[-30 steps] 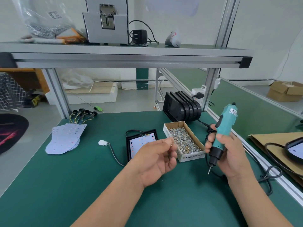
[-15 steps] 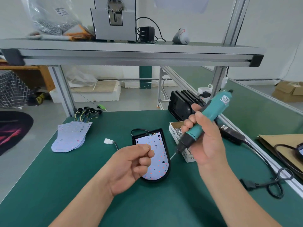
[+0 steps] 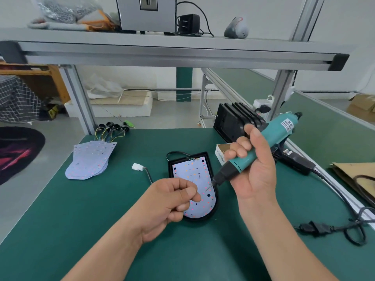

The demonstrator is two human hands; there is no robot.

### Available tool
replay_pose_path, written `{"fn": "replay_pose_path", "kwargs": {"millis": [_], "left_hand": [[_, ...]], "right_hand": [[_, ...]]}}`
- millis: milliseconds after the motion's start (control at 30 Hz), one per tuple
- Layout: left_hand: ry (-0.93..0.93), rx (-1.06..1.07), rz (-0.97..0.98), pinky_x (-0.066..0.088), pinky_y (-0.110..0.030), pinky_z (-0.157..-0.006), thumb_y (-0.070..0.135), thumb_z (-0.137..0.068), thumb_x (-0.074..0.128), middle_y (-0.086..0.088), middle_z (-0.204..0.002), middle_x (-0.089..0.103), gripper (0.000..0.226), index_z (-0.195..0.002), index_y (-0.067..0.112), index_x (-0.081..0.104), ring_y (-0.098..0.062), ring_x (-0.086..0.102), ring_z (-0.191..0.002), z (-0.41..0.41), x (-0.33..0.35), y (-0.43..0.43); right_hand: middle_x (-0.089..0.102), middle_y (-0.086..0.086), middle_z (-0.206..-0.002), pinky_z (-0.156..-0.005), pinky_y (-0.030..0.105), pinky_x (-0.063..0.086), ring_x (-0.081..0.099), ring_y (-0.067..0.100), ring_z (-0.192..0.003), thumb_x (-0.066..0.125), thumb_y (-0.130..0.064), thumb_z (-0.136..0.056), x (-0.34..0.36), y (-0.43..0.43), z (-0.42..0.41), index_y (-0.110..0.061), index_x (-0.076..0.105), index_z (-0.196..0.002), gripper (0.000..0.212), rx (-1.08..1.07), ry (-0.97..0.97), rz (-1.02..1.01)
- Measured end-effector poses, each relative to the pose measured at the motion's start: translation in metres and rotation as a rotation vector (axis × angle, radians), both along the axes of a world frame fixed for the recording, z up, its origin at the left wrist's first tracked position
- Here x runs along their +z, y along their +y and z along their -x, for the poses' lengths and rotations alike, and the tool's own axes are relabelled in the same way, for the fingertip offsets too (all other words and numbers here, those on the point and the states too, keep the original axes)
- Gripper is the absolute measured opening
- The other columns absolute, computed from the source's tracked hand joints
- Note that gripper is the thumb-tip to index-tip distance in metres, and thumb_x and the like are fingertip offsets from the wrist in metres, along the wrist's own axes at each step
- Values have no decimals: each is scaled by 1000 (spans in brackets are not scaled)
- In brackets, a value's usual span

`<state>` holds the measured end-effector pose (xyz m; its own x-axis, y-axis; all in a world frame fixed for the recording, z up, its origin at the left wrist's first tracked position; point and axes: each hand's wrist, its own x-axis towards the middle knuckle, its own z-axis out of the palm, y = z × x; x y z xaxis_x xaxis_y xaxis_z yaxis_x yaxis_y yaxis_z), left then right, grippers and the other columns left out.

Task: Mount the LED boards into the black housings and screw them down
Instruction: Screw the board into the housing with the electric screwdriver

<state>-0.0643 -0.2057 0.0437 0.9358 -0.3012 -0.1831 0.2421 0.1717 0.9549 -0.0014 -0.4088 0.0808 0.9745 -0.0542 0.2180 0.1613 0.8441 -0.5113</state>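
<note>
A black housing (image 3: 211,165) lies flat on the green mat with a white LED board (image 3: 192,175) seated in it. My left hand (image 3: 172,201) hovers over the board's near half. Its thumb and forefinger pinch a small screw, which is almost hidden between the fingertips. My right hand (image 3: 253,169) grips a teal electric screwdriver (image 3: 278,130) tilted down to the left. The bit tip sits just right of my left fingertips, above the board.
A cardboard box of screws (image 3: 220,154) is partly hidden behind my right hand. Spare black housings (image 3: 233,120) stand stacked behind it. Loose LED boards (image 3: 89,161) are piled at the left. A white connector (image 3: 138,166), a power adapter (image 3: 294,161) and a coiled cable (image 3: 312,228) lie on the mat.
My right hand swung the screwdriver from upright to tilted and carried its tip over the board. My left hand came back from the screw box to the housing, fingertips pinched.
</note>
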Motion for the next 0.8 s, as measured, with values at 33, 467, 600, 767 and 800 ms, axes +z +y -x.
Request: {"fn": "replay_pose_path", "kwargs": {"millis": [33,467,600,767,800], "left_hand": [[-3,-1,-15,27,-17,-46,6,-104,63,-7,-85,71,9,-102,-1,68,-8,39,-57,0,-1,-1],[-37,-45,-59,29,-18,-45,7,-107,60,-9,-88,69,23,-90,10,74,-11,37,-59,3,-6,-8],[-34,-44,-71,29,-18,-45,8,-107,60,-8,-88,69,22,-91,10,74,-11,37,-59,4,-6,-9],[-32,-35,-91,28,-18,-45,7,-107,58,-8,-86,68,21,-91,8,71,-11,35,-59,5,-4,-9],[-31,-34,-94,27,-19,-45,8,-107,58,-7,-86,68,21,-91,8,70,-11,35,-59,5,-3,-10]], "right_hand": [[46,-7,-71,-59,25,48,46,8,-56,67,-22,-99,0,0,1,-15,67,-109,12,3,2,-3],[43,-6,-67,-57,26,46,42,8,-54,74,-21,-88,-4,5,6,-18,57,-93,18,-9,-33,16],[44,-6,-67,-57,26,46,42,9,-54,71,-19,-92,-4,4,7,-18,59,-94,12,-6,-38,-1],[43,-6,-67,-56,26,45,41,9,-54,73,-19,-91,-4,5,8,-18,57,-93,16,0,-31,19],[43,-6,-67,-56,26,45,41,9,-53,72,-19,-92,-4,5,8,-18,57,-93,15,-2,-28,30]]}}
